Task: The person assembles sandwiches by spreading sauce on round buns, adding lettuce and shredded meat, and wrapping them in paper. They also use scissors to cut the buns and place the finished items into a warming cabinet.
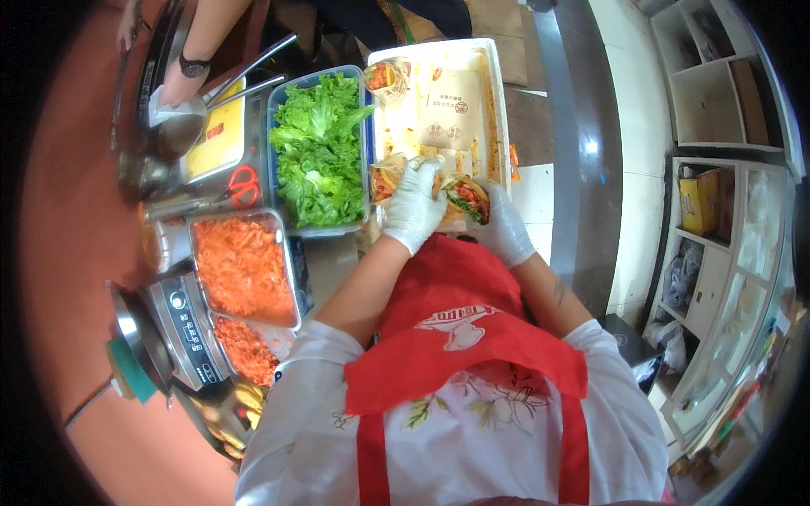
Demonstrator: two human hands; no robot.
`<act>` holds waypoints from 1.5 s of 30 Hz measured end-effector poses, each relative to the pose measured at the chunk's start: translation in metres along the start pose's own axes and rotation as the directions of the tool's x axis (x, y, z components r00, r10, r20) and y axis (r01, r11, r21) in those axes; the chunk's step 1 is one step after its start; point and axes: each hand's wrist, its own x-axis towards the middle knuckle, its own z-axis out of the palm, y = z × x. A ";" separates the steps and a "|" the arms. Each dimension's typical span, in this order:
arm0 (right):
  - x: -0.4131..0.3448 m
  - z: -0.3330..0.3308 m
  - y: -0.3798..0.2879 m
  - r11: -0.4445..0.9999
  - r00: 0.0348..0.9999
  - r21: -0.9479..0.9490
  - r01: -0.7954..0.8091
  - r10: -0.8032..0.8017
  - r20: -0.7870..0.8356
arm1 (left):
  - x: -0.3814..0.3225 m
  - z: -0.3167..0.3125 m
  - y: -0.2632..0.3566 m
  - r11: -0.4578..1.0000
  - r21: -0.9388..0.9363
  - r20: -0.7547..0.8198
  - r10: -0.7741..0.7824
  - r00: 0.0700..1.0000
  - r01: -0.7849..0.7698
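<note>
A filled bun (pixel 469 200) with green lettuce and reddish shredded filling is held between my two hands over the near end of a white foam tray (pixel 500 114). My right hand (pixel 506 224), in a thin white glove, grips its right side. Also gloved, my left hand (pixel 414 205) curls its fingers at the bun's left side and hides part of it. Just left of that hand, a paper-wrapped bun (pixel 383 183) lies in the tray. Another wrapped bun (pixel 386 79) rests in the far left corner. A printed paper wrapper (pixel 446 117) lies flat on the tray bottom.
Left of the tray stands a plastic tub of lettuce (pixel 323 152). Beyond it are red-handled scissors (pixel 243 186), a container of orange-red shreds (pixel 243 269) and an induction cooker (pixel 186 332). Another person's hand (pixel 180 85) holds something white near a yellow-filled tray (pixel 218 142).
</note>
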 end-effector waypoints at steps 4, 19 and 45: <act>0.003 0.012 0.010 0.997 0.985 -0.007 0.081 -0.081 -0.149 | -0.011 0.014 -0.017 0.928 0.127 0.297 -0.374 0.879 0.352; 0.017 0.033 0.010 0.985 0.974 -0.140 0.103 -0.128 -0.184 | -0.033 0.019 -0.024 0.900 0.152 0.433 -0.433 0.791 0.409; 0.054 0.052 0.029 0.994 0.993 -0.096 -0.046 0.035 -0.112 | -0.022 0.054 -0.048 0.303 -0.779 0.348 -0.520 0.780 0.549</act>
